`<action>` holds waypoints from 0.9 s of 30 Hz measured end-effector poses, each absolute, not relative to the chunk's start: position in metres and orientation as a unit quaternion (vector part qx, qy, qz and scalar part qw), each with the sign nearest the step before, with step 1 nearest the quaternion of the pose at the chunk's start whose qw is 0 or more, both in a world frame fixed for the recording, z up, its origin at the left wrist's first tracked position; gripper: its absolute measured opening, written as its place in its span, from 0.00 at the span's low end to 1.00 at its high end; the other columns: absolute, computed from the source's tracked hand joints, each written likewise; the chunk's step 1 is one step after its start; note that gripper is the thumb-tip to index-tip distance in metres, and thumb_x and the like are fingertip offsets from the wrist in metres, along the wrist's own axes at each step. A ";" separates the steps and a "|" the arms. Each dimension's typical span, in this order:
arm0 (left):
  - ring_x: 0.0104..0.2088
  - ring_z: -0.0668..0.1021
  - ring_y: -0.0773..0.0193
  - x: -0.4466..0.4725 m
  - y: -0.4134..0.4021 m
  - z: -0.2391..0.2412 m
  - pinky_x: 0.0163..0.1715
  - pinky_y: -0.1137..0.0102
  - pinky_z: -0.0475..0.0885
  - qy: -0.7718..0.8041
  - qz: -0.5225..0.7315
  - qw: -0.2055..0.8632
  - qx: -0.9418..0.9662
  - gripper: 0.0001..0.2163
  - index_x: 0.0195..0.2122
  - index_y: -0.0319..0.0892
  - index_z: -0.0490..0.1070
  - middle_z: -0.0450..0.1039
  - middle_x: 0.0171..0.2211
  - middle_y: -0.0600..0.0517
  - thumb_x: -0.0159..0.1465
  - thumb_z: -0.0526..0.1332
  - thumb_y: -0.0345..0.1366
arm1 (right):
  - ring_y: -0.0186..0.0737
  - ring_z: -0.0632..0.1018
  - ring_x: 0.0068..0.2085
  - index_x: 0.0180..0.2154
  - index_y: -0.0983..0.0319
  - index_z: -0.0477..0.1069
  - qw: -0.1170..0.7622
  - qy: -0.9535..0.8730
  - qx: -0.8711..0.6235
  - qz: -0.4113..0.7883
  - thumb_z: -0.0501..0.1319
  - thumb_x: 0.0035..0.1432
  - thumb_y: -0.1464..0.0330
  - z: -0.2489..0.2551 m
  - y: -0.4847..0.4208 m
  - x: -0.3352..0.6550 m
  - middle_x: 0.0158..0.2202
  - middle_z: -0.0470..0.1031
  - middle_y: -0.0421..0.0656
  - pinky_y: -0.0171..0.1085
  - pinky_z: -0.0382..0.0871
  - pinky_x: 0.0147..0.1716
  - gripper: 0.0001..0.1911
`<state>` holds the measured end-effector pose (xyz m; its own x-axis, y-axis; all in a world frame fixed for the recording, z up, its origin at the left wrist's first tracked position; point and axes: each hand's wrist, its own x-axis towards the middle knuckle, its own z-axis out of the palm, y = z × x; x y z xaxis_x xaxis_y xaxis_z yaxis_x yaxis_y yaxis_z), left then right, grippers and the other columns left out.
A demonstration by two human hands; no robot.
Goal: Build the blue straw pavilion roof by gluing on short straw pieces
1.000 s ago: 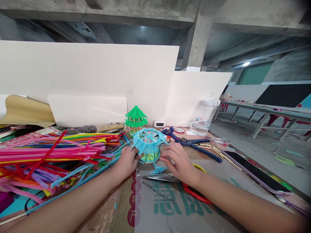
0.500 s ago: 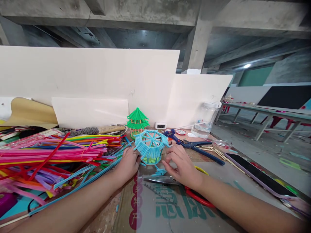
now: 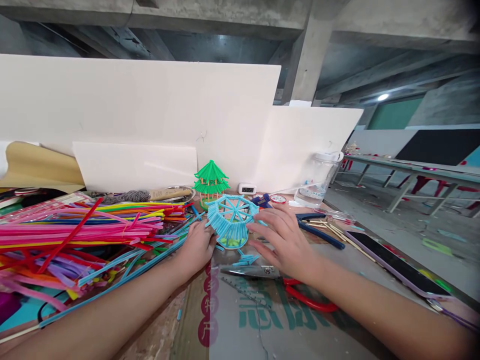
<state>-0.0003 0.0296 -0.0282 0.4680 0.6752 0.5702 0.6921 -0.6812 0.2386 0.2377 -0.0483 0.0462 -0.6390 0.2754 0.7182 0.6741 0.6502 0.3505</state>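
A small round pavilion model point(image 3: 228, 231) made of light blue pipe cleaners stands on the work surface, its spoked roof frame showing a green base below. My left hand point(image 3: 198, 245) grips its left edge, the fingertips partly hidden behind it. On the other side my right hand point(image 3: 285, 241) is open, fingers spread and close against the right rim; whether they touch it I cannot tell. Short blue pipe-cleaner pieces point(image 3: 245, 259) lie just in front of the model. Nearer to me are scissors point(image 3: 311, 300) with red handles, partly under my right wrist.
Bundles of coloured pipe cleaners point(image 3: 82, 232) cover the left side. Behind the model stand a green tiered pavilion point(image 3: 211, 180) and a small digital clock point(image 3: 247, 189). To the right are blue-handled pliers point(image 3: 322, 235), thin sticks point(image 3: 350, 243), a phone point(image 3: 397, 262) and a clear plastic jug point(image 3: 317, 182).
My right hand has moved up and toward the model's right rim, its fingers spreading. My left hand stays at the left edge. The camera view has shifted slightly.
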 end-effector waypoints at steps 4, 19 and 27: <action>0.54 0.71 0.50 -0.001 0.030 -0.029 0.54 0.54 0.63 -0.396 -0.328 0.020 -0.858 0.11 0.47 0.41 0.71 0.72 0.51 0.44 0.64 0.57 0.29 | 0.50 0.64 0.61 0.55 0.62 0.64 0.310 -0.843 -0.320 -0.303 0.63 0.59 0.62 0.054 -0.047 0.237 0.57 0.67 0.53 0.60 0.51 0.63 0.24; 0.53 0.71 0.52 -0.001 0.030 -0.032 0.54 0.55 0.63 -0.374 -0.352 0.016 -0.858 0.13 0.48 0.43 0.70 0.72 0.51 0.45 0.63 0.55 0.28 | 0.49 0.62 0.63 0.50 0.61 0.68 0.294 -0.851 -0.331 -0.283 0.60 0.62 0.65 0.047 -0.045 0.234 0.59 0.66 0.52 0.60 0.48 0.64 0.15; 0.53 0.71 0.52 0.000 0.028 -0.030 0.55 0.54 0.63 -0.385 -0.346 0.010 -0.856 0.11 0.47 0.42 0.71 0.72 0.51 0.44 0.65 0.54 0.30 | 0.49 0.63 0.63 0.50 0.62 0.68 0.293 -0.853 -0.331 -0.278 0.60 0.62 0.66 0.046 -0.045 0.235 0.58 0.67 0.53 0.60 0.48 0.64 0.15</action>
